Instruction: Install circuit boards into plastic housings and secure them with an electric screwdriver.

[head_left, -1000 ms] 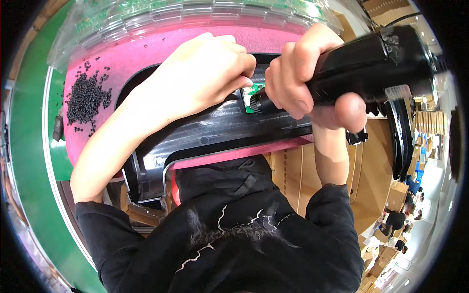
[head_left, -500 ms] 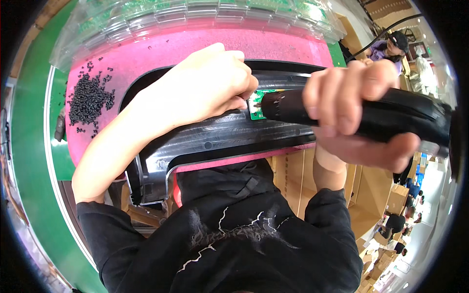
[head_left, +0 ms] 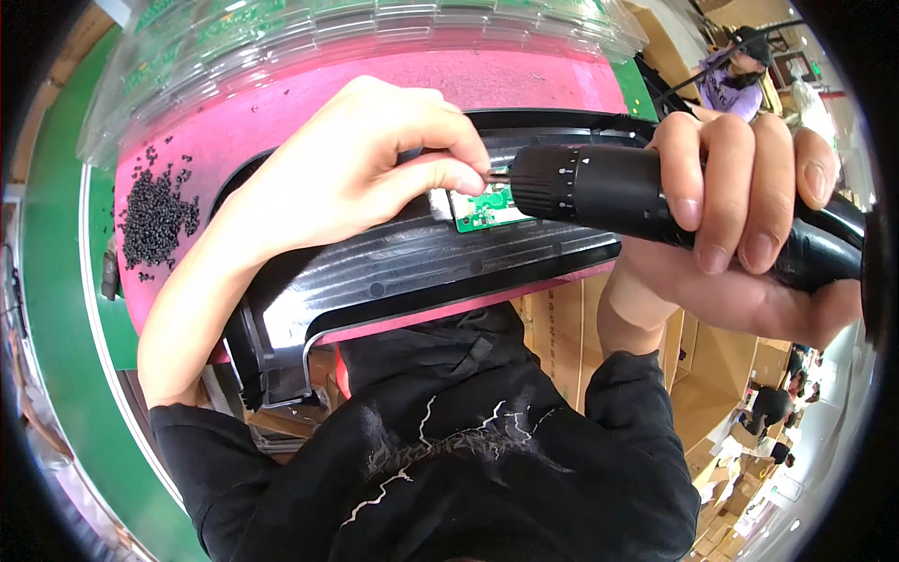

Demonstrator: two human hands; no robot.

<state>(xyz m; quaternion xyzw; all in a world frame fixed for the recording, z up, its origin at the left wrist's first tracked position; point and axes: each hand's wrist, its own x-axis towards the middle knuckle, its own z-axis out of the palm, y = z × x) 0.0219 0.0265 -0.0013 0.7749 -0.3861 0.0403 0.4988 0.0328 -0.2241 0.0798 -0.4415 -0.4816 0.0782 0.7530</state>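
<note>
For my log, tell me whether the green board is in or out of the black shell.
In: the board lies within the shell, between its long raised edges.

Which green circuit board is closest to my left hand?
The green circuit board lying in the black plastic housing, by your left hand. The other green boards are in clear plastic trays, farther off.
</note>
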